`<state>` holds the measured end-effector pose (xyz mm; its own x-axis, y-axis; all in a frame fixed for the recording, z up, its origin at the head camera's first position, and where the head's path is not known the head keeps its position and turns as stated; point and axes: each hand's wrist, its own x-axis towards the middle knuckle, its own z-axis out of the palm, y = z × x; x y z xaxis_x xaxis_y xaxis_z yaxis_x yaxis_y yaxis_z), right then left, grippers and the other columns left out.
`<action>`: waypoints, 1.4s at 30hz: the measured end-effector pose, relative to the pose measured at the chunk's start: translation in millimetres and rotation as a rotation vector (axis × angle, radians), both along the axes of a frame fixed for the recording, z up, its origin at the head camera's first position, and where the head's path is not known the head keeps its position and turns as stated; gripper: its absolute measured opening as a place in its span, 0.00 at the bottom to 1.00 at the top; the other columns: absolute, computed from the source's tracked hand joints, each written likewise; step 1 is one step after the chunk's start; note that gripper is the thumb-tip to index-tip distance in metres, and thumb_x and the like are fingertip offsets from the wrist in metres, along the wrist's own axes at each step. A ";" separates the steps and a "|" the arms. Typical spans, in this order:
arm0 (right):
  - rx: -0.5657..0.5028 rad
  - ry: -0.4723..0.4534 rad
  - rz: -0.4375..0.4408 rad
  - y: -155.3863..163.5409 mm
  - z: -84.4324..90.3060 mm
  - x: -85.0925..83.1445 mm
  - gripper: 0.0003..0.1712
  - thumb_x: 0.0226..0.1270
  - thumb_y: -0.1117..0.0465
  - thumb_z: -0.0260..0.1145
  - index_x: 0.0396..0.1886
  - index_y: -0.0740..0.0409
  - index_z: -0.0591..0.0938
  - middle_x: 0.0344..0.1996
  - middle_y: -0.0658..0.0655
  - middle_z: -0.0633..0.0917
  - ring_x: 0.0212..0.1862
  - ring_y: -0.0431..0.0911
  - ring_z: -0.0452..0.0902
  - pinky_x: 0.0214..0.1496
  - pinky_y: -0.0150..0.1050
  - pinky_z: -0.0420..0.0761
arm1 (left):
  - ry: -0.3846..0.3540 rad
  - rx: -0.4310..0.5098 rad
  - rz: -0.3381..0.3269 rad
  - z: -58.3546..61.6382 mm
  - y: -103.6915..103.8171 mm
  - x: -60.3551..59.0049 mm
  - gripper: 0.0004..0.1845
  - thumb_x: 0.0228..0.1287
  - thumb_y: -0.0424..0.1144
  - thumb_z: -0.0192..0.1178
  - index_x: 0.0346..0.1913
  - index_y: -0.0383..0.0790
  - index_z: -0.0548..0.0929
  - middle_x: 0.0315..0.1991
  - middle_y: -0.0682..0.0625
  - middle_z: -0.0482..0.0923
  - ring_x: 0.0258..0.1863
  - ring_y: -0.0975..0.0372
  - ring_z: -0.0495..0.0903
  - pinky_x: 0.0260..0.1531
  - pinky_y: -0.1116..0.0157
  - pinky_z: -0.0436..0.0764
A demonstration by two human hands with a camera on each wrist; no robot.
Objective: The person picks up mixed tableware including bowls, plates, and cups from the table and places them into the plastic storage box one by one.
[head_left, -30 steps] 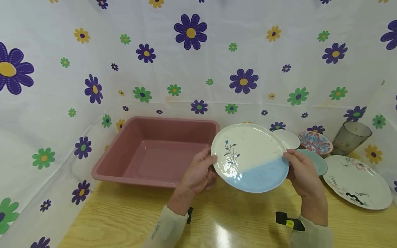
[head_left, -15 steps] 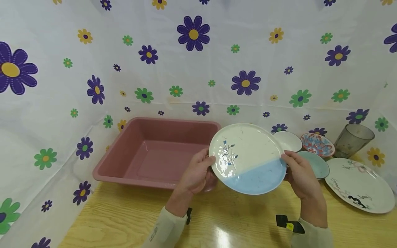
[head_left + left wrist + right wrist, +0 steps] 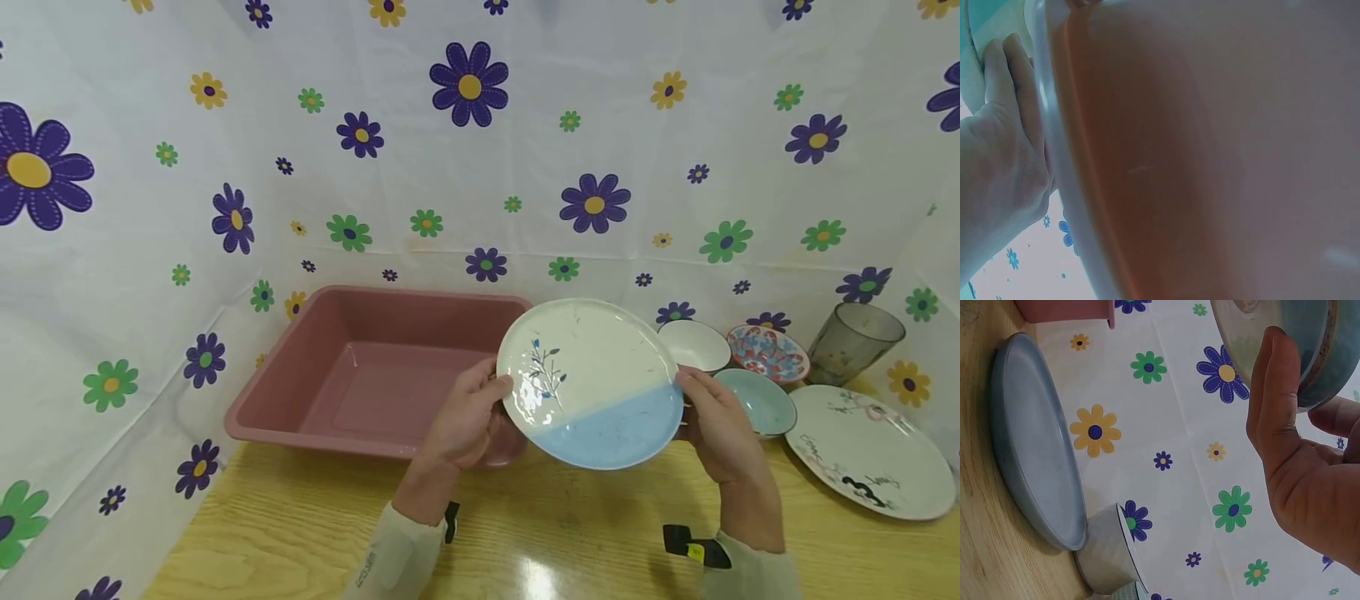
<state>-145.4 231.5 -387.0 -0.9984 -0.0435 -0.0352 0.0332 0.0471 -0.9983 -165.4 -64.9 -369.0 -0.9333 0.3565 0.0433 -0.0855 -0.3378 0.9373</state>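
A round plate [image 3: 592, 382], cream on top and pale blue below with a small blue sprig, is held tilted toward me above the wooden table [image 3: 315, 533]. My left hand [image 3: 468, 412] grips its left rim, thumb on the face. My right hand [image 3: 712, 421] grips the right rim. In the right wrist view the plate [image 3: 1310, 344] shows edge-on above the thumb of my right hand [image 3: 1300, 462]. In the left wrist view my left hand [image 3: 1004, 150] lies against the pink tub [image 3: 1210, 150].
A pink rectangular tub [image 3: 375, 367] stands left of the plate. To the right lie a teal dish [image 3: 761, 402], a white bowl [image 3: 693, 343], a patterned bowl [image 3: 767, 352], a grey tumbler [image 3: 851, 342] and a large white plate [image 3: 870, 450]. Flowered cloth walls the table.
The plate and both hands have drifted slightly left toward the pink tub. The grip on both rims is the same.
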 end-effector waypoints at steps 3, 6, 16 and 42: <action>-0.020 0.004 0.016 -1.6 -1.1 -0.1 0.31 0.79 0.41 0.47 0.68 0.57 0.71 0.41 0.43 0.82 0.38 0.40 0.82 0.39 0.38 0.84 | -0.004 0.003 0.013 0.4 -2.3 0.3 0.26 0.79 0.29 0.35 0.73 0.19 0.51 0.66 0.27 0.66 0.56 0.54 0.78 0.54 0.64 0.79; -0.029 0.012 0.035 -3.6 -2.3 -0.4 0.33 0.79 0.40 0.47 0.70 0.57 0.69 0.41 0.44 0.83 0.39 0.41 0.82 0.39 0.39 0.85 | -0.003 0.012 0.019 1.0 -5.1 0.7 0.26 0.79 0.30 0.36 0.73 0.20 0.51 0.66 0.28 0.66 0.55 0.54 0.79 0.53 0.63 0.80; -0.111 0.067 0.087 -10.1 -1.6 0.3 0.19 0.80 0.46 0.48 0.54 0.44 0.82 0.37 0.48 0.85 0.35 0.43 0.85 0.34 0.40 0.86 | 0.006 0.024 0.053 3.1 -12.5 0.4 0.26 0.79 0.30 0.36 0.74 0.21 0.50 0.68 0.30 0.65 0.61 0.48 0.74 0.55 0.60 0.79; -0.034 0.022 0.079 -27.4 -2.7 -4.2 0.22 0.81 0.52 0.49 0.58 0.66 0.74 0.33 0.50 0.83 0.32 0.44 0.84 0.35 0.39 0.85 | -0.013 0.013 0.206 12.2 -38.5 -5.2 0.26 0.79 0.31 0.38 0.74 0.23 0.53 0.67 0.34 0.66 0.63 0.50 0.71 0.54 0.65 0.79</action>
